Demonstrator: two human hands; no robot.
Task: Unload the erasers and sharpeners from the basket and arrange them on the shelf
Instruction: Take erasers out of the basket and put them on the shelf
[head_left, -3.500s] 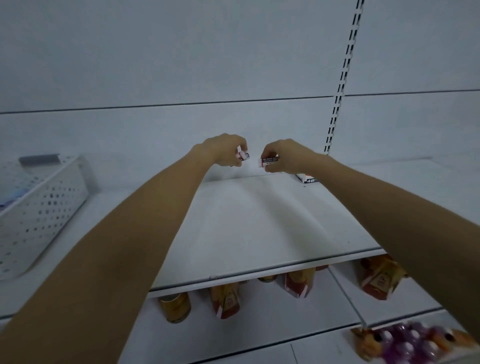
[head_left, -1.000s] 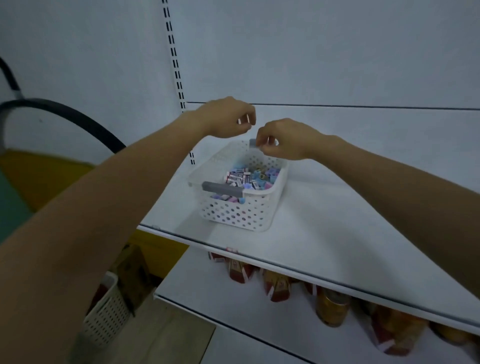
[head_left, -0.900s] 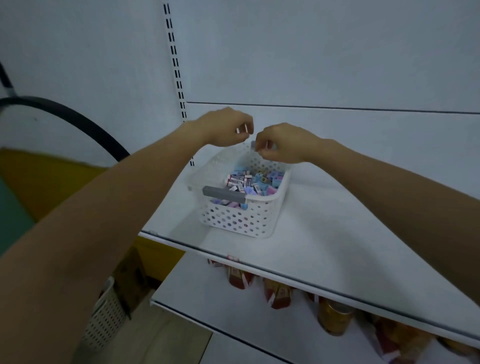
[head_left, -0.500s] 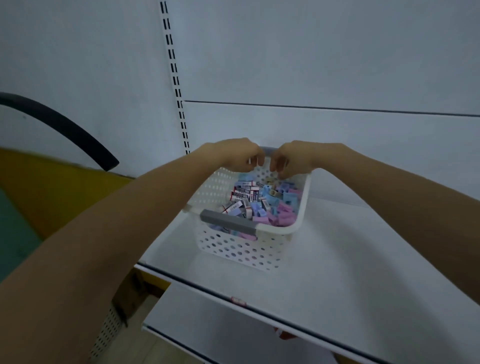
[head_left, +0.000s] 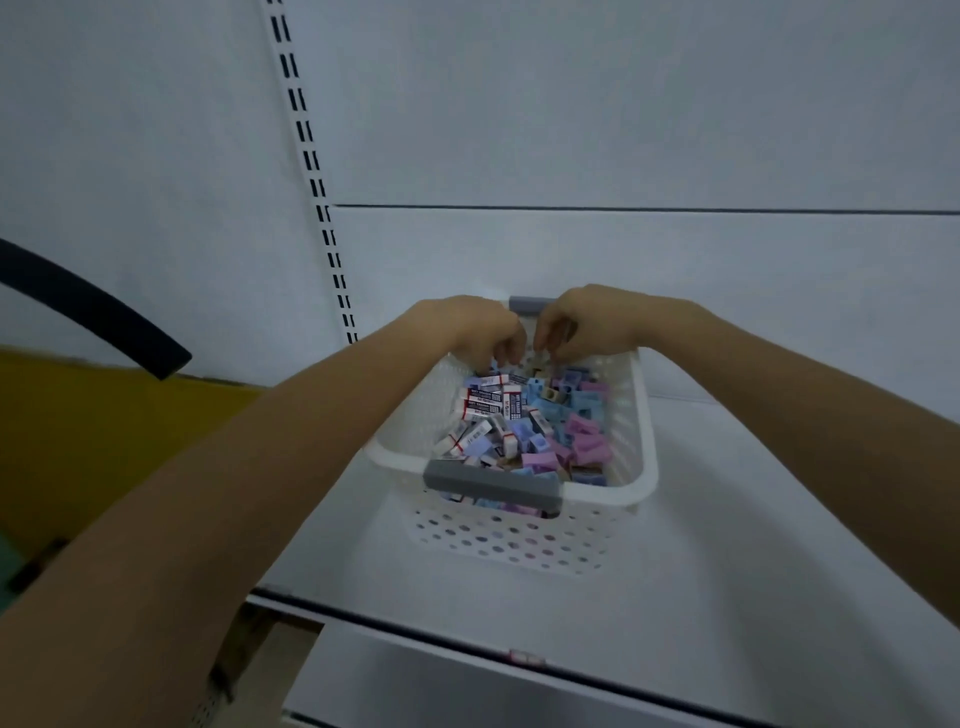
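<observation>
Basket (head_left: 643, 415) sits on the shelf (head_left: 753, 571) straight ahead of me, long axis running near to far, with my left hand (head_left: 480, 330) and right hand (head_left: 589, 322) side by side over its far end. The erasers (head_left: 485, 402) heap on the left, just near of the left hand; the sharpeners (head_left: 579, 428) fill the right, near of the right hand. Both hands curl their fingers down into the pile; whether either pinches a piece I cannot tell.

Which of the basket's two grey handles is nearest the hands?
The far handle, by the back panel: left hand and right hand flank it. The near handle lies clear of both.
</observation>
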